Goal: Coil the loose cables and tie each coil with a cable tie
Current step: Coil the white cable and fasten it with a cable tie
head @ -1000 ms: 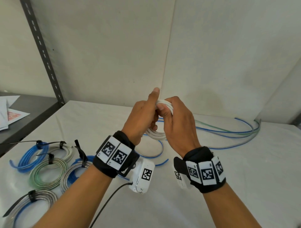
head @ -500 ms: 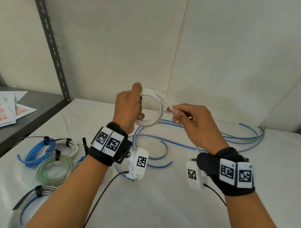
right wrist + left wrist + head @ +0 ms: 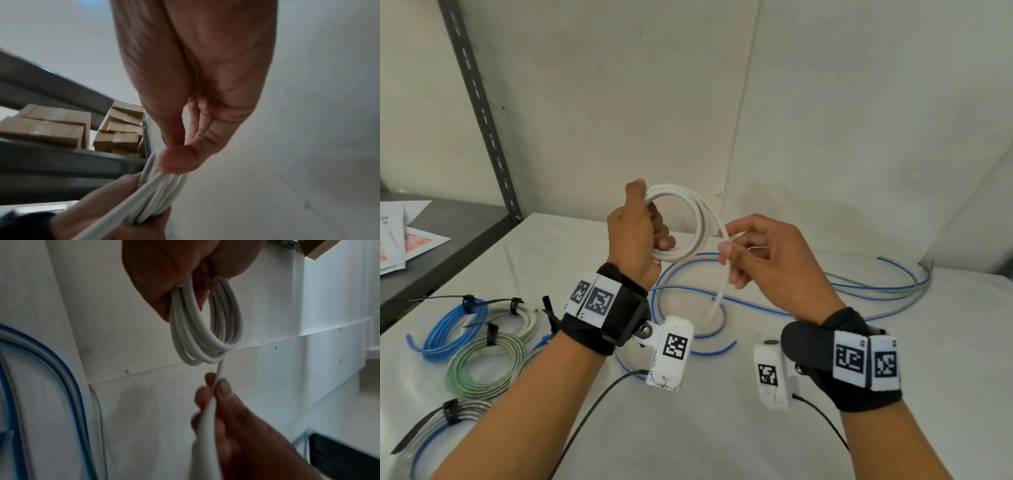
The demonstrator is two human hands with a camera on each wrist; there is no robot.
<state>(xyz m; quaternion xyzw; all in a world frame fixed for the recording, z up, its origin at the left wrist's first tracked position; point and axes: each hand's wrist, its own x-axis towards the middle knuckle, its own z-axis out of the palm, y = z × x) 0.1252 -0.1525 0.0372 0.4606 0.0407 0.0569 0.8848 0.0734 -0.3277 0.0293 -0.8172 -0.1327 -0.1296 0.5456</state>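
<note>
Head view: left hand (image 3: 635, 236) grips the white cable coil (image 3: 688, 222); right hand (image 3: 767, 260) fingers pinch its tail.

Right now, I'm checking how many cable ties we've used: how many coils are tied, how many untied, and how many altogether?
Tied coils on the table: 5 (blue coil, white coil, green coil, grey coil behind the left wrist, grey coil at the near edge)
Untied coil in the left hand: 1
Total: 6
</note>
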